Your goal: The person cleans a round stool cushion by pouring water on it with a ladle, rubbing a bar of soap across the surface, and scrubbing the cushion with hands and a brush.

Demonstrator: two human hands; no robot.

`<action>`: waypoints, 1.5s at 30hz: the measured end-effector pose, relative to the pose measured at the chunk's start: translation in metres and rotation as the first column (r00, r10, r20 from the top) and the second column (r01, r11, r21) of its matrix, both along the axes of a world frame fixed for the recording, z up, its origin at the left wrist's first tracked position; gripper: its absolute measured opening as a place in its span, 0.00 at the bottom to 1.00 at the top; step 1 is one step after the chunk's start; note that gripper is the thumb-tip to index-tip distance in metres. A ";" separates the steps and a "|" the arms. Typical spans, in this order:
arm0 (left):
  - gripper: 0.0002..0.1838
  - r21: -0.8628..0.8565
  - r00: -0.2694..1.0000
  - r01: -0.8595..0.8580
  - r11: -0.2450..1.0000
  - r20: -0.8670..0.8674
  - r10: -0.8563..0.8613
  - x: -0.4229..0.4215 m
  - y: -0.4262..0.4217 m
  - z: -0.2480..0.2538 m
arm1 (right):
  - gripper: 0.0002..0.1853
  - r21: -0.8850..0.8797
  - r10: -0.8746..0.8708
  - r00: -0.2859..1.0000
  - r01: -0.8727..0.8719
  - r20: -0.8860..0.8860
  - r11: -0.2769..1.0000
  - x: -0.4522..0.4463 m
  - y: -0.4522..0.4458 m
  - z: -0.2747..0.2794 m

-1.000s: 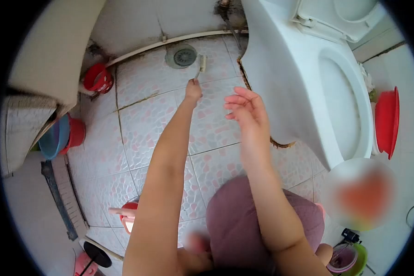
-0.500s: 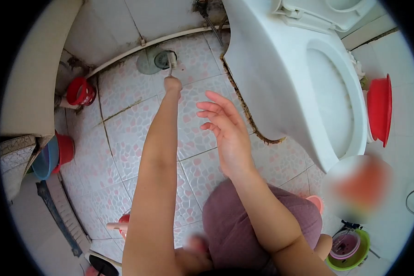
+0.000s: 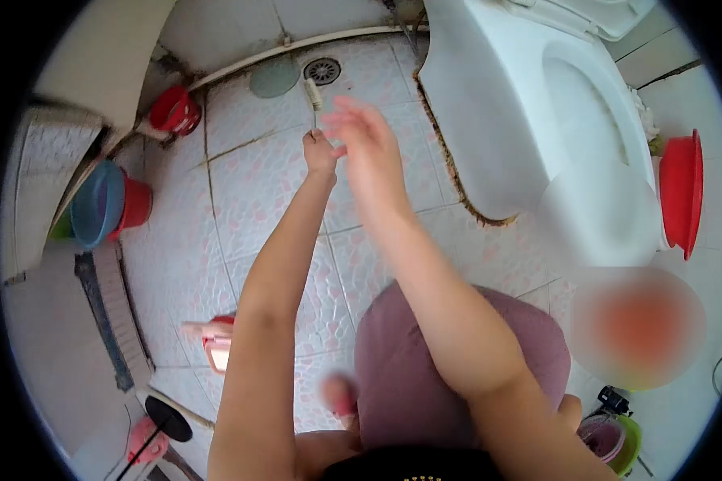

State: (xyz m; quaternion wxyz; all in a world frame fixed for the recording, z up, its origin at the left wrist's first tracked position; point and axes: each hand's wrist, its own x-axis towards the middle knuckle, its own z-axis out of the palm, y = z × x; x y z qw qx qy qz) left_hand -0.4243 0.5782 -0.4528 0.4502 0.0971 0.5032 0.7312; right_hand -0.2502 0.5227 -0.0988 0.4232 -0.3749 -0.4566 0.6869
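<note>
A small brush (image 3: 313,94) with pale bristles is in my left hand (image 3: 319,152), whose fingers are closed round its handle. The brush head points away from me, just short of a round floor drain (image 3: 322,71) with a dark slotted grate. Left of the drain, a greenish translucent disc (image 3: 275,78) lies on the tiles. Close beside my left hand, to its right, is my right hand (image 3: 371,148). Its fingers are apart and a little blurred, with nothing in them. Whether the two hands touch, I cannot tell.
A white toilet (image 3: 497,112) stands at the right, with a red basin (image 3: 681,192) beyond it. On the left are a red basket (image 3: 176,111), a blue bucket (image 3: 98,204) and a red bucket (image 3: 137,204). A pink-and-red item (image 3: 217,346) sits beside my left arm.
My left hand has drawn the brush back off the drain, so the grate shows. My right hand has moved forward and left, up to my left hand. The view has shifted slightly.
</note>
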 end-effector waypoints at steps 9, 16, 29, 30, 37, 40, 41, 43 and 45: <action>0.19 -0.245 0.979 -0.044 0.969 -0.204 -0.007 0.128 -0.205 0.298 | 0.18 0.126 -0.001 0.984 -0.022 0.181 0.992 0.016 -0.021 0.004; 0.20 -0.084 0.952 0.099 0.992 -0.282 -0.119 0.204 -0.292 0.437 | 0.13 0.424 0.070 0.980 -0.145 0.187 0.894 0.166 -0.093 0.102; 0.21 -0.424 0.456 0.202 0.883 -0.757 -0.468 0.384 -0.430 0.474 | 0.10 0.435 -0.065 0.849 -0.201 0.524 0.878 0.458 -0.258 0.110; 0.21 -0.396 0.360 0.145 0.907 -0.833 -0.421 0.390 -0.434 0.464 | 0.10 0.431 -0.067 0.847 -0.200 0.528 0.880 0.465 -0.270 0.107; 0.24 -0.462 0.248 0.001 0.887 -0.859 -0.448 0.412 -0.448 0.431 | 0.12 0.366 -0.078 0.840 -0.149 0.536 0.919 0.513 -0.337 0.077; 0.31 -0.438 0.235 -0.016 0.899 -0.875 -0.422 0.409 -0.446 0.417 | 0.14 0.343 -0.146 0.794 -0.082 0.590 0.936 0.551 -0.341 0.027; 0.33 -0.460 0.245 -0.049 0.887 -0.866 -0.435 0.410 -0.448 0.419 | 0.14 0.213 -0.142 0.807 0.020 0.574 0.977 0.564 -0.344 0.009; 0.36 -0.501 0.260 -0.106 0.859 -0.848 -0.462 0.417 -0.450 0.427 | 0.14 -0.065 -0.153 0.830 0.221 0.536 0.973 0.596 -0.351 -0.026; 0.42 -0.471 0.203 -0.134 0.872 -0.874 -0.441 0.417 -0.449 0.422 | 0.17 -0.148 -0.058 0.727 0.215 0.684 0.965 0.633 -0.362 -0.057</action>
